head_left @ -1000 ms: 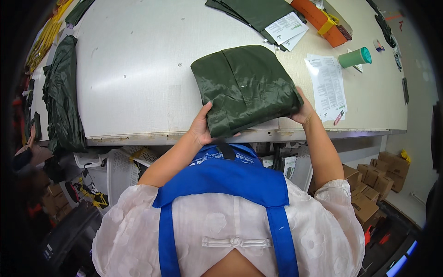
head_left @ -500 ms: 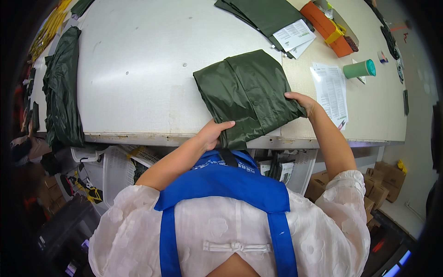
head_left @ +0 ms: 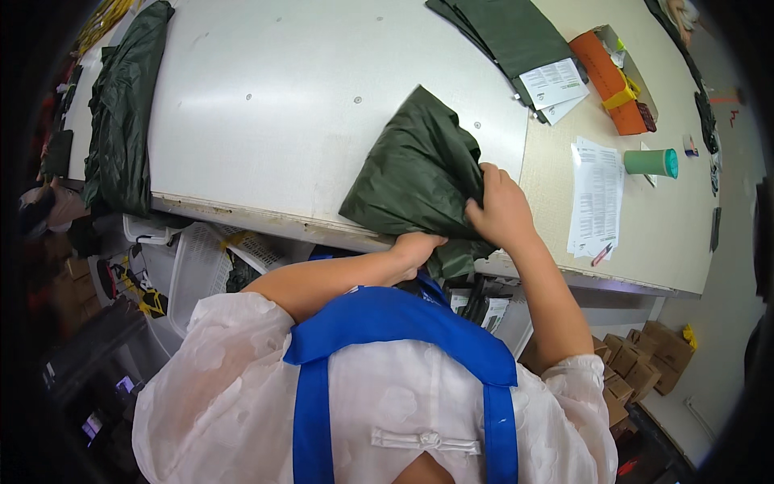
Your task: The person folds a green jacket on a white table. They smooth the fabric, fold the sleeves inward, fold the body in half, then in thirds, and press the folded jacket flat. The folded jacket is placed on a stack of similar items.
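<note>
A folded dark green rain garment [head_left: 411,165] of thin, shiny fabric is held at the near edge of the table, bunched along its right side. My right hand [head_left: 504,208] is closed on that bunched side, its fingertips partly hidden by cloth. At the near edge my left hand [head_left: 413,252] grips the fabric, its fingers mostly covered by the folds. A loose flap of the garment hangs between my hands, over the table edge.
Another dark green garment [head_left: 125,113] lies along the table's left end. Flat green bags [head_left: 516,36] with printed sheets [head_left: 555,85], an orange box [head_left: 605,81], papers [head_left: 597,194] and a green cup [head_left: 649,163] are on the right. White baskets [head_left: 197,270] stand below.
The garment has been turned, and its smooth front with snaps no longer shows. My right hand has moved left and inward, gathering the right side; my left hand has shifted right and slightly down.
</note>
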Tool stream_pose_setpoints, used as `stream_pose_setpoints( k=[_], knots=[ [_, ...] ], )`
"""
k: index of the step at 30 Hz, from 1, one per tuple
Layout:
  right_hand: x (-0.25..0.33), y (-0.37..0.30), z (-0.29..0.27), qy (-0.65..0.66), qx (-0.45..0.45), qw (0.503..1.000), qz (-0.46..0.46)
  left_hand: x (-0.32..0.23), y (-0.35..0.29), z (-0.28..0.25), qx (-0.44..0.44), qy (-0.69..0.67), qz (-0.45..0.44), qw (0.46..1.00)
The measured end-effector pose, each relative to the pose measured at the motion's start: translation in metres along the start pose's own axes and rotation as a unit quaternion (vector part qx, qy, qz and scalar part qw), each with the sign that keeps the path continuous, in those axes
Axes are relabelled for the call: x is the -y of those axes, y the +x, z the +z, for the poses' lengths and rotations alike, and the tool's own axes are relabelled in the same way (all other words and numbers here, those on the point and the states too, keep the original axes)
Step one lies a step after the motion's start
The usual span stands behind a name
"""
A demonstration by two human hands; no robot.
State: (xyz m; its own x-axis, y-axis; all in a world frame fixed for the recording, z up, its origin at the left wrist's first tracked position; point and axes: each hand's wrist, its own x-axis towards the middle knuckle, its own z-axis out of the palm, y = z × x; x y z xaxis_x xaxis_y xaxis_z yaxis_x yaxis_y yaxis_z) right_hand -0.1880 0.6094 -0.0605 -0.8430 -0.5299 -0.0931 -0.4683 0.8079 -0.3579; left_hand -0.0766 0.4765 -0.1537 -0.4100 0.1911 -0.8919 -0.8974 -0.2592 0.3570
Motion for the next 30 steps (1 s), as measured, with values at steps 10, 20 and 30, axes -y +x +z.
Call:
stream_pose_setpoints(
  k=[10, 20, 30],
  knots=[
    [0.052, -0.042, 0.020, -0.181, 0.094, 0.979, -0.033, -0.011, -0.013, 0.003, 0.159, -0.162, 0.027, 0.974],
    [0.011, -0.002, 0.006, -0.074, 0.141, 0.987, 0.026, -0.112, -0.095, -0.069, 0.156, 0.186, 0.217, 0.946],
    [0.062, -0.028, -0.037, 0.099, 0.264, 0.958, 0.041, -0.126, -0.059, -0.140, 0.131, 0.083, 0.246, 0.957]
  ],
)
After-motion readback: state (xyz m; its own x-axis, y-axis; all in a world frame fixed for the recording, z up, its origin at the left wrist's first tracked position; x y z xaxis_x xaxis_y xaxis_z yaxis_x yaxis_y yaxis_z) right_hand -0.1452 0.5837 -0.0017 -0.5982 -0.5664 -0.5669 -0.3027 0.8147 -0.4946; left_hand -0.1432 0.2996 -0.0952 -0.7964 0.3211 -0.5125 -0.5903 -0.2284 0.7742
